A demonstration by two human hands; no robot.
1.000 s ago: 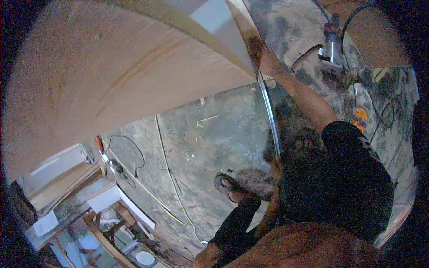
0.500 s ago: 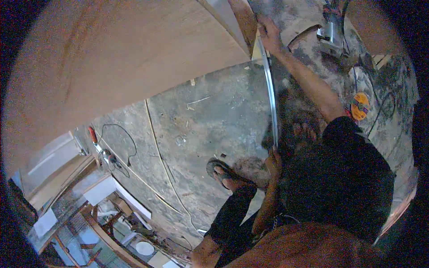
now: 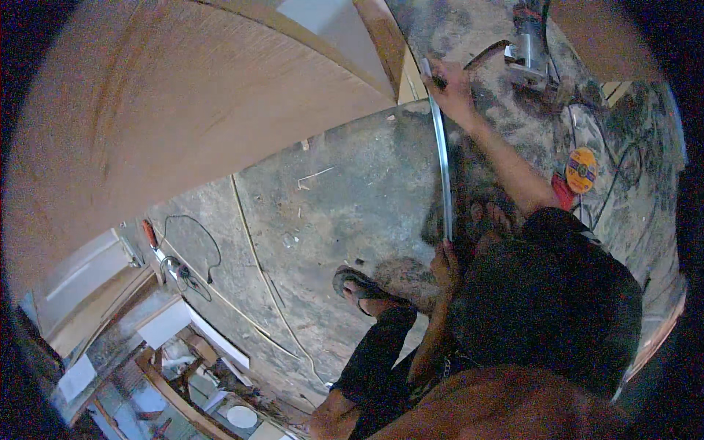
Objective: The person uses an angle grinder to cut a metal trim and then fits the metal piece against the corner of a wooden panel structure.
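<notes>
A long thin pale metal strip stands nearly upright in front of me; it may be the edge of a clear sheet. My right hand is closed on its upper end, arm stretched out beside the corner of a big plywood board. My left hand grips the strip's lower end, close to my black shirt. My foot in a sandal rests on the dusty concrete floor just left of that hand.
A router-type power tool with a cable lies at the top right, and a yellow cutting disc lies beside cables. A red-handled tool and a cord lie at the left. Wood offcuts and boards are piled at the lower left.
My right hand stays on the strip's upper end and has shifted a little along it, away from the plywood corner. My left hand keeps its grip at the lower end.
</notes>
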